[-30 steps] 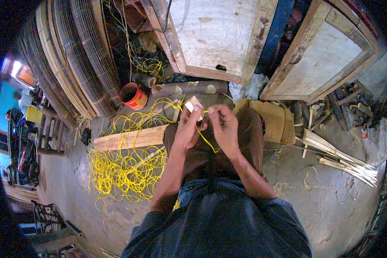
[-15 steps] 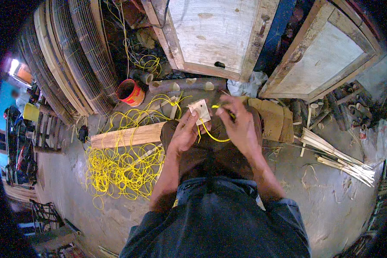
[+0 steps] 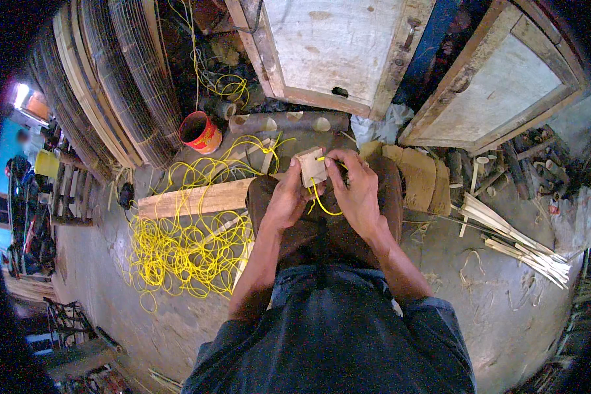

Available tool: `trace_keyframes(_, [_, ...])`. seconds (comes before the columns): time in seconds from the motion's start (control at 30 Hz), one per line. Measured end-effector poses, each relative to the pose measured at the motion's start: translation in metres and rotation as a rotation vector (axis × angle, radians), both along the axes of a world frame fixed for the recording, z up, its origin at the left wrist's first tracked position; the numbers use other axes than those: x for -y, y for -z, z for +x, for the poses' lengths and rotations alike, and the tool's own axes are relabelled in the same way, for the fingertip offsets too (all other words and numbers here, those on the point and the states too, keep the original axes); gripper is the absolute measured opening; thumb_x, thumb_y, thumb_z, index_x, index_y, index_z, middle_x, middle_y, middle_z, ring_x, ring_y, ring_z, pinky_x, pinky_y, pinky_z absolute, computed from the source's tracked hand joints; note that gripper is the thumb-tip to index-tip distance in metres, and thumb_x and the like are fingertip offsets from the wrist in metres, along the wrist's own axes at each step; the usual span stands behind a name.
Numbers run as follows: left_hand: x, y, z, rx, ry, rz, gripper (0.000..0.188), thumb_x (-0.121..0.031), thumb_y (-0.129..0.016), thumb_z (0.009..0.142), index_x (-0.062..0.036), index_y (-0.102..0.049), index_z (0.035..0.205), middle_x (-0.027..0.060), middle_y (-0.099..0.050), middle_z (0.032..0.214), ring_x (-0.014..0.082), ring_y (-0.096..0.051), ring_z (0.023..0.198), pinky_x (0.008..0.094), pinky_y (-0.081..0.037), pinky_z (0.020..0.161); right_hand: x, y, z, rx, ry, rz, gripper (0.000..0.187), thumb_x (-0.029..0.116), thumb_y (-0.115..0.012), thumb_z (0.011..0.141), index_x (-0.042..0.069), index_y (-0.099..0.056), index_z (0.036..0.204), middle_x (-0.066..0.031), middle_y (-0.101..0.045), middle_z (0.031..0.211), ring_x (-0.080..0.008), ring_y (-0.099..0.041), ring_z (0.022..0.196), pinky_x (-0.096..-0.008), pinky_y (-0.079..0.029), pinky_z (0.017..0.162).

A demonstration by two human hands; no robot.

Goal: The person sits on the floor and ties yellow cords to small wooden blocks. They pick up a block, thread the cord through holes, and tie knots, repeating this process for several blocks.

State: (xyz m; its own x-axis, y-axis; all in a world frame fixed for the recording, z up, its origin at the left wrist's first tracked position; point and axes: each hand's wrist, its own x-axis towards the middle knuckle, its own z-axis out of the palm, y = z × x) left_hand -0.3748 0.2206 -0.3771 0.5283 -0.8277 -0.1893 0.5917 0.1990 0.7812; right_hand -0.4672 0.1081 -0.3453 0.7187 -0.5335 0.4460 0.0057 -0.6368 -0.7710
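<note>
Your left hand [image 3: 287, 199] grips a small wooden block [image 3: 310, 172] at frame centre; your right hand [image 3: 357, 192] pinches yellow cord [image 3: 318, 199] at its upper right edge. Beyond, a yellow tangle [image 3: 156, 262] lies left of centre, then a red bucket [image 3: 207, 140], upper left.

Left hand [image 3: 287, 198] holds a small wooden block [image 3: 312, 169] – right hand [image 3: 357, 189] pinches yellow cord [image 3: 318, 201] near its upper edge

The person wears a dark blue-black shirt [image 3: 328, 335] with loose short sleeves [image 3: 433, 322] that end near the elbows, and a bluer strip of cloth [image 3: 328, 273] shows at the waist. Brown trousers [image 3: 389, 197] cover the legs. The left hand [image 3: 286, 197], right hand [image 3: 358, 190] and forearms [image 3: 402, 266] are bare.
</note>
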Motion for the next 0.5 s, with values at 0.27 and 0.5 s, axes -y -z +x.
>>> trace_keyframes(0.27, [0.0004, -0.0023, -0.0024, 0.044, -0.004, 0.022, 0.055, -0.049, -0.030, 0.099, -0.0099, -0.043, 0.134, 0.0025, -0.055, 0.116, 0.0151, -0.052, 0.099, 0.0303, -0.044, 0.081, -0.0036, 0.0012, 0.0028, -0.023, 0.022, -0.055, 0.019, 0.006, -0.059, 0.084, 0.003, -0.055, 0.103, -0.0165, -0.059, 0.092, -0.0382, -0.058, 0.086, -0.0442, -0.049, 0.074])
trace_keyframes(0.5, [0.0029, 0.0002, -0.0037, 0.097, -0.037, 0.049, 0.057, -0.051, -0.030, 0.098, -0.0095, -0.041, 0.136, 0.0027, -0.054, 0.117, 0.0147, -0.051, 0.100, 0.0294, -0.043, 0.082, -0.0077, 0.0073, 0.0029, 0.026, 0.025, -0.259, 0.016, 0.002, -0.060, 0.084, 0.003, -0.053, 0.099, -0.0153, -0.058, 0.089, -0.0343, -0.059, 0.079, -0.0411, -0.048, 0.066])
